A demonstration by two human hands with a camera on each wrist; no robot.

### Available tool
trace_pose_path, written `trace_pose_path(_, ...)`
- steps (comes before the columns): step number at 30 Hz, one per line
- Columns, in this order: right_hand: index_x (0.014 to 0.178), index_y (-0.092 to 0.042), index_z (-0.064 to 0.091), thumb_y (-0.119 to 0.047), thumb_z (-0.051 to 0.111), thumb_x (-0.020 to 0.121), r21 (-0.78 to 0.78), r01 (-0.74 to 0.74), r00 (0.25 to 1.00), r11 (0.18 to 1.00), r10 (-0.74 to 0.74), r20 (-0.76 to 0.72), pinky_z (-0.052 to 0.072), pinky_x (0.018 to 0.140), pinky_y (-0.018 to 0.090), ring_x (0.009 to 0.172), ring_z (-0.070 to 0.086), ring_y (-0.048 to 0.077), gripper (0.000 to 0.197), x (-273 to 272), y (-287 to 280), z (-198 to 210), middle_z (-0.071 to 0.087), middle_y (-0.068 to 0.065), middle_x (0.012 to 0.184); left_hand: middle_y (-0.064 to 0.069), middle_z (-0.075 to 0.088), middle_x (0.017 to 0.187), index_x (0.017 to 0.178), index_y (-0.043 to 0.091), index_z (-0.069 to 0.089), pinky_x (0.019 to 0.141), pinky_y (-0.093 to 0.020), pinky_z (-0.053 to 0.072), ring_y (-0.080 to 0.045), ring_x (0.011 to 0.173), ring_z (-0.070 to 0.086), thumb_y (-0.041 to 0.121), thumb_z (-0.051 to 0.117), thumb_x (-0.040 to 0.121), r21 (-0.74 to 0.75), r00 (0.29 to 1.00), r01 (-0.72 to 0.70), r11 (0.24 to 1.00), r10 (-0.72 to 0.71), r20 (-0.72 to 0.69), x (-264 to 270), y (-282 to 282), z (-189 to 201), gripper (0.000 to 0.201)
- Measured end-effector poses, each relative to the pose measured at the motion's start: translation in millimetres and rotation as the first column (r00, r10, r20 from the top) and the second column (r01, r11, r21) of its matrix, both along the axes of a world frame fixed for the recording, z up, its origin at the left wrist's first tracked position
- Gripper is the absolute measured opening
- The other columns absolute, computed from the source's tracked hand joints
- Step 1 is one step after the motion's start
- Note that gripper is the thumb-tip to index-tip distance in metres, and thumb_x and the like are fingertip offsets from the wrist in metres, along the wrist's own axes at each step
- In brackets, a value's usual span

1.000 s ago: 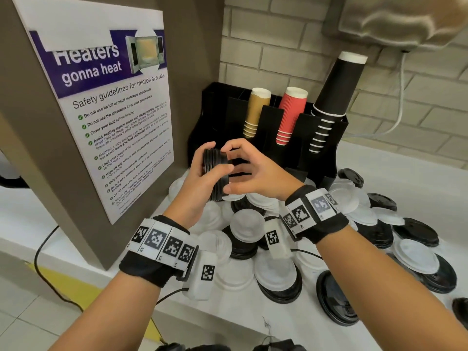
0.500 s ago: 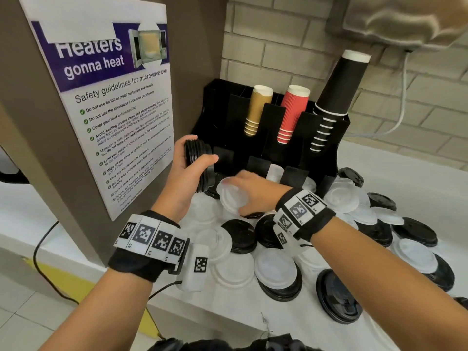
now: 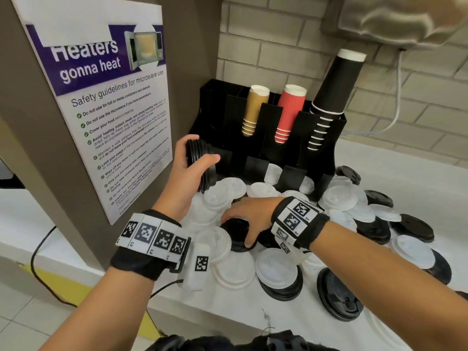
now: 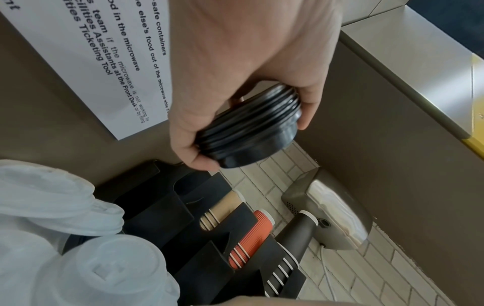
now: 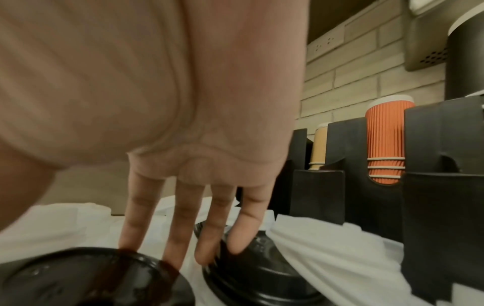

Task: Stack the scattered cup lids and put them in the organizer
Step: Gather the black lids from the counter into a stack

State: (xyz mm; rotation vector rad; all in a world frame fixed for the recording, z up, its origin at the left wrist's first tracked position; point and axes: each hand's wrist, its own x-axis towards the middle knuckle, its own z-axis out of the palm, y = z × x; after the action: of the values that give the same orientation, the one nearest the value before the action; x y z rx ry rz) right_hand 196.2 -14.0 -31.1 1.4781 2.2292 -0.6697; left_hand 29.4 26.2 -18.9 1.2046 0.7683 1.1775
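Observation:
My left hand (image 3: 201, 153) grips a stack of several black lids (image 3: 208, 176), held on edge in the air just left of the black organizer (image 3: 255, 145). In the left wrist view, thumb and fingers wrap that lid stack (image 4: 251, 128). My right hand (image 3: 236, 230) reaches down into the pile, spread over a loose black lid (image 3: 234, 233). Its fingers (image 5: 180, 238) are straight, two tips on the near black lid (image 5: 78, 277) and two on another black lid (image 5: 261, 275). White lids (image 3: 276, 272) and black lids (image 3: 339, 297) lie scattered over the white counter (image 3: 417, 178).
The organizer holds gold cups (image 3: 253, 110), red cups (image 3: 290, 112) and tall black cups (image 3: 331, 97), with some white lids (image 3: 272, 171) in its lower slots. A brown panel with a poster (image 3: 109, 110) stands close on the left. A metal wall unit (image 3: 405, 19) hangs above right.
My right hand let go of the stack, dropped to a white lid in the pile, then shifted nearer onto a black lid. The left hand moved the stack slightly left.

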Motion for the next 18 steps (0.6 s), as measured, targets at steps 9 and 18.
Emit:
trace_pose_path(9, 0.132, -0.028, 0.044, -0.051, 0.074, 0.069, 0.398, 0.212, 0.977, 0.893, -0.188, -0.100, 0.048, 0.084, 0.034, 0.101, 0.045, 0.020, 0.073, 27, 7, 24, 0.038, -0.001, 0.109, 0.006, 0.051, 0.107, 0.117, 0.039, 0.046, 0.069, -0.029, 0.050, -0.013, 0.091, 0.055, 0.028, 0.067, 0.079, -0.050, 0.998, 0.019, 0.999, -0.016, 0.061, 3, -3, 0, 0.045)
trace_pose_path(18, 0.127, -0.024, 0.043, -0.003, 0.072, 0.081, 0.083, 0.522, 0.438, 0.849, -0.183, -0.880, 0.056, 0.087, 0.034, 0.104, 0.063, 0.024, 0.057, 26, -7, 49, 0.055, 0.005, 0.115, 0.000, 0.060, 0.111, 0.124, 0.030, 0.046, 0.061, -0.027, 0.055, -0.008, 0.087, 0.066, 0.028, 0.051, 0.098, -0.127, 0.978, 0.180, 0.976, -0.163, 0.131, 18, -15, -1, 0.027)
